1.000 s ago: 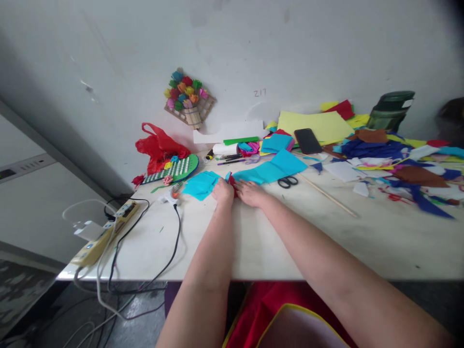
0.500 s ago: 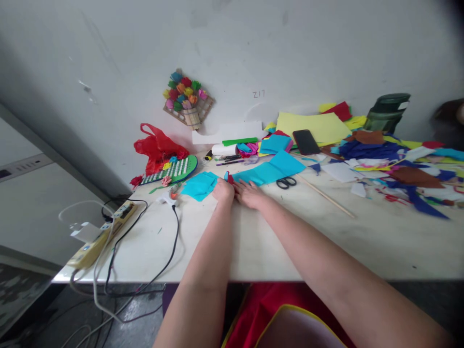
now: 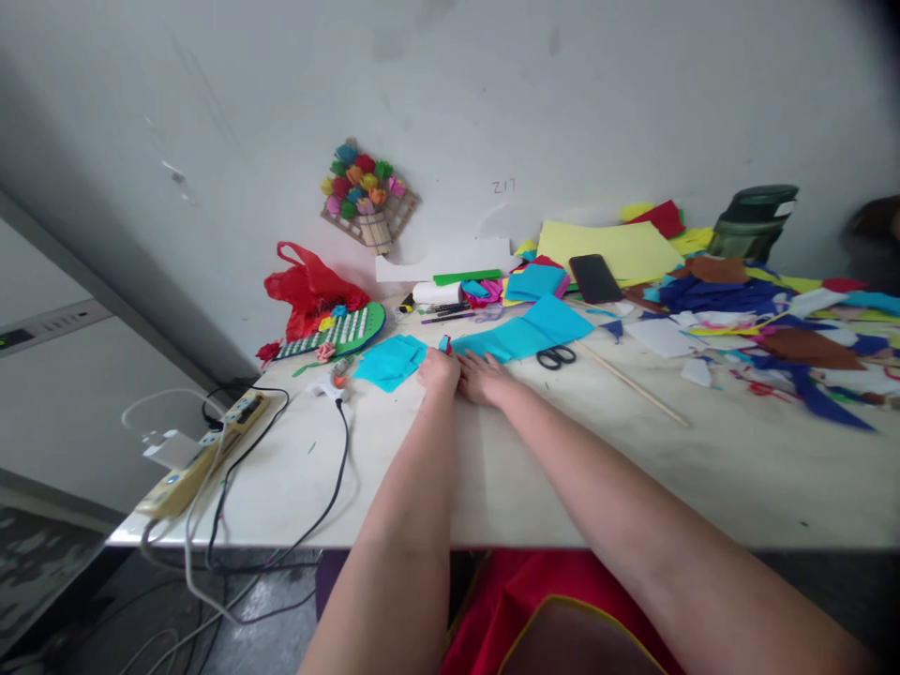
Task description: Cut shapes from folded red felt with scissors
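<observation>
My left hand (image 3: 439,370) is closed around a small red-and-blue paper piece (image 3: 445,344), whose tip shows above the fingers; the rest is hidden. Close against it, my right hand (image 3: 484,379) lies palm down with its fingers stretched out flat, the tips at the edge of a long blue paper strip (image 3: 524,330). Left of my hands sit several cut blue paper pieces (image 3: 391,363) in a loose stack. Black-handled scissors (image 3: 556,357) rest just below the strip, beside a thin wooden stick (image 3: 637,382).
A hot glue gun (image 3: 329,387) with a black cord and a power strip (image 3: 203,459) are on the left. Behind are a green slipper-shaped craft (image 3: 344,330), a red plastic bag (image 3: 316,291) and a phone (image 3: 594,278). Paper scraps (image 3: 808,345) cover the right side.
The red part of the paper piece between my hands is now mostly covered, with only its tip showing. Both hands stay in nearly the same place; the view has shifted slightly.
</observation>
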A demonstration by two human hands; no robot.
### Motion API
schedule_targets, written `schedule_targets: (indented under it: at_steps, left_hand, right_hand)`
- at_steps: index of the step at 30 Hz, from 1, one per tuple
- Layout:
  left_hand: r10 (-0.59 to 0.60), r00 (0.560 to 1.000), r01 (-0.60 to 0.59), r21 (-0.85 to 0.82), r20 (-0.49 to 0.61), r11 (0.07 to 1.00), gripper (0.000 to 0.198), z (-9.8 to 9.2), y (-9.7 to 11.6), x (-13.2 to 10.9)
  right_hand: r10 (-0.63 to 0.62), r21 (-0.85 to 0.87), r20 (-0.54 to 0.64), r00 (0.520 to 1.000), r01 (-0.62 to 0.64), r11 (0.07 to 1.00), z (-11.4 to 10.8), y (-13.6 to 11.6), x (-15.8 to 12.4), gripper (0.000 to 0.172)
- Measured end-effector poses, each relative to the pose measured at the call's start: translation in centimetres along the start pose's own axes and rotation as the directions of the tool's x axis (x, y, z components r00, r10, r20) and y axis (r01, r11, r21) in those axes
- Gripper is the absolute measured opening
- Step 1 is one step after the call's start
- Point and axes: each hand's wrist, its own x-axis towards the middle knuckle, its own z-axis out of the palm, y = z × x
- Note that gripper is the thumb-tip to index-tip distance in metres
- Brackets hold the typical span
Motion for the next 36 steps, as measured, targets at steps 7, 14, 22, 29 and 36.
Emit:
schedule_targets:
  at_steps: [7,14,22,29,36]
  left_hand:
    - [0.015,1.0,-0.015,0.002,-0.012,1.0,0.04,0.3,0.1,-0.4]
    - [0.037,0.997,-0.037,0.003,-0.067,0.999,0.034,0.3,-0.1,-1.0]
    - [0.02,0.999,-0.02,-0.001,-0.044,1.0,0.047,-0.2,0.1,-1.1]
    - [0.026,0.999,-0.026,0.011,-0.024,1.0,0.045,0.0,0.0,-0.7]
    - [0.042,0.998,-0.041,0.031,-0.043,0.999,0.039,0.2,-0.1,-0.7]
  right_hand:
    - [-0.003,-0.011,0.002,1.0,0.003,1.0,-0.5,-0.4,-0.5,0.058]
    - [-0.021,-0.013,-0.028,0.999,0.02,1.0,-0.6,-0.4,-0.8,0.056]
    - [-0.009,-0.028,-0.002,1.0,0.009,1.0,-0.3,-0.3,-0.2,0.056]
    - [-0.011,-0.036,0.002,1.0,0.012,0.999,-0.7,-0.4,-0.7,0.057]
    - [-0.004,-0.012,-0.021,1.0,0.004,1.0,-0.6,-0.5,-0.9,0.055]
